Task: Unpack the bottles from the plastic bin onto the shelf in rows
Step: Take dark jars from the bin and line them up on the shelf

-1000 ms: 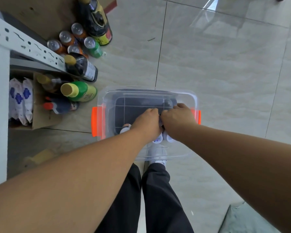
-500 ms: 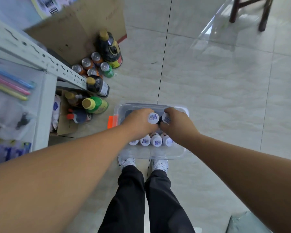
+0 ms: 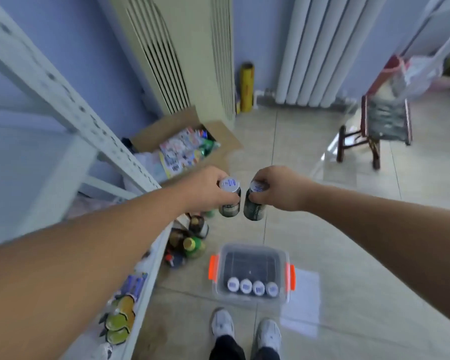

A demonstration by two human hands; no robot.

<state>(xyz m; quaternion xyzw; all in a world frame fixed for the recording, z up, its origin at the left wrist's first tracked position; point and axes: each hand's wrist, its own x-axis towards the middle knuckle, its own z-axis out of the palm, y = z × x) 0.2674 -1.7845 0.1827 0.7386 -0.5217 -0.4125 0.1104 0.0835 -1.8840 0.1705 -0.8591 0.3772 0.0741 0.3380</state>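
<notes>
Pale blue walls (image 3: 94,61) fill the upper left of the frame. A cream floor-standing air conditioner (image 3: 190,53) rises at top centre, with a white column radiator (image 3: 320,48) to its right. Glossy beige floor tiles (image 3: 296,141) reflect light. A dark wooden chair (image 3: 386,123) stands at upper right.

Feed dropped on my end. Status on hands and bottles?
Left hand grips one bottle, right hand grips second bottle. Four bottles in bin. Nothing blocks shelf.

Each hand (image 3: 205,188) (image 3: 276,188) grips one bottle (image 3: 229,201) (image 3: 253,203) above the bin (image 3: 250,298)
</notes>
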